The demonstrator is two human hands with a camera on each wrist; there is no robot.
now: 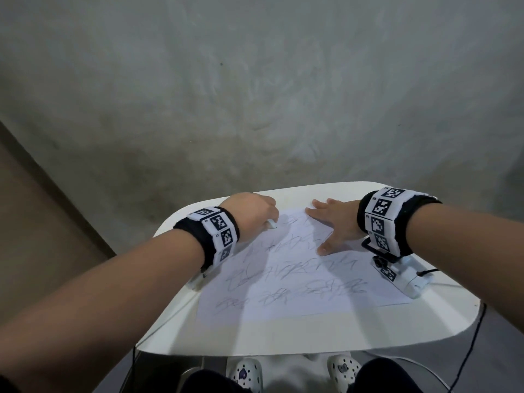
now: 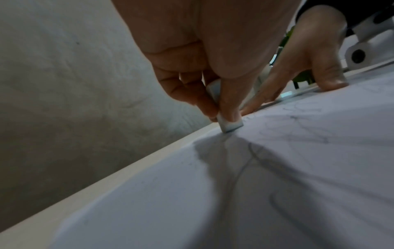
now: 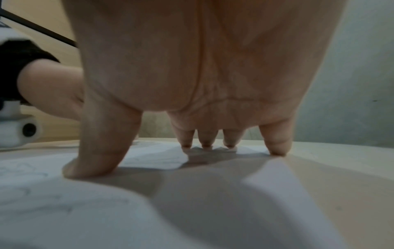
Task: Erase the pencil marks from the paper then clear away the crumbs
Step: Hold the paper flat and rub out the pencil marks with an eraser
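The left hand point(image 1: 252, 214) pinches the eraser point(image 2: 230, 125) between its fingers, tip down on the paper point(image 1: 297, 279) at its far left corner; the pencil marks point(image 1: 295, 268) lie nearer the body and rightward (all rows unerased); the right hand point(image 1: 331, 225), fingers spread flat, pins the far right of the sheet to the worktop point(image 1: 425, 316).

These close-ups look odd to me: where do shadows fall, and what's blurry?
Left wrist view: the eraser casts a dark shadow on the paper. Right wrist view: the right hand shadows the paper; near foreground blurred. Head view: edges bend.
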